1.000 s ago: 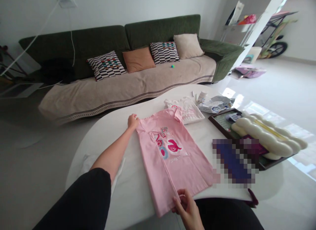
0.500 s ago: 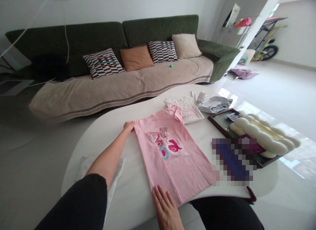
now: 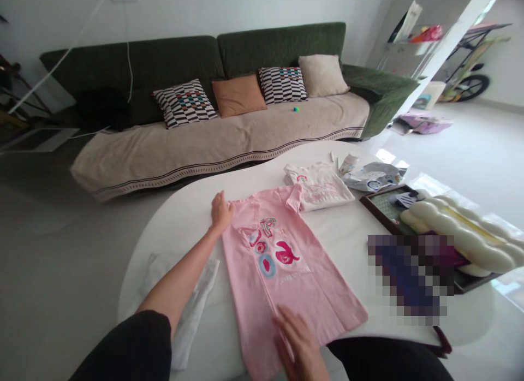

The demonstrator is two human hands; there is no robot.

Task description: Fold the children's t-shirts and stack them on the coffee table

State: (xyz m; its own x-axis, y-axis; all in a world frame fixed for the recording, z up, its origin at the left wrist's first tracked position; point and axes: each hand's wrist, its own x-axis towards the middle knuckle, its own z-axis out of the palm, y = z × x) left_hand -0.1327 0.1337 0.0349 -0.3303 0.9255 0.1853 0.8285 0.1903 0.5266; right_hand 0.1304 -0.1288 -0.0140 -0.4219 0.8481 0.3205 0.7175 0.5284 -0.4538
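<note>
A pink T-shirt (image 3: 282,272) with a red and blue print lies spread on the white round table (image 3: 192,212), its left side folded inward. My left hand (image 3: 220,210) lies flat with fingers stretched on the shirt's far left shoulder. My right hand (image 3: 297,340) rests flat and open on the shirt's near hem, slightly blurred. A folded white T-shirt (image 3: 319,185) sits just beyond the pink one. A white cloth (image 3: 192,310) lies under my left forearm at the table's near left.
A dark tray (image 3: 385,209) with a cream wavy object (image 3: 458,228) stands at the table's right, with crumpled packaging (image 3: 370,176) behind it. A green sofa (image 3: 229,97) with several cushions runs along the far wall. Shelving and a wheeled item stand at far right.
My right hand let go of the pinched hem and now lies flat on it. My left hand opened flat on the shoulder. The shirt's left side is folded further in.
</note>
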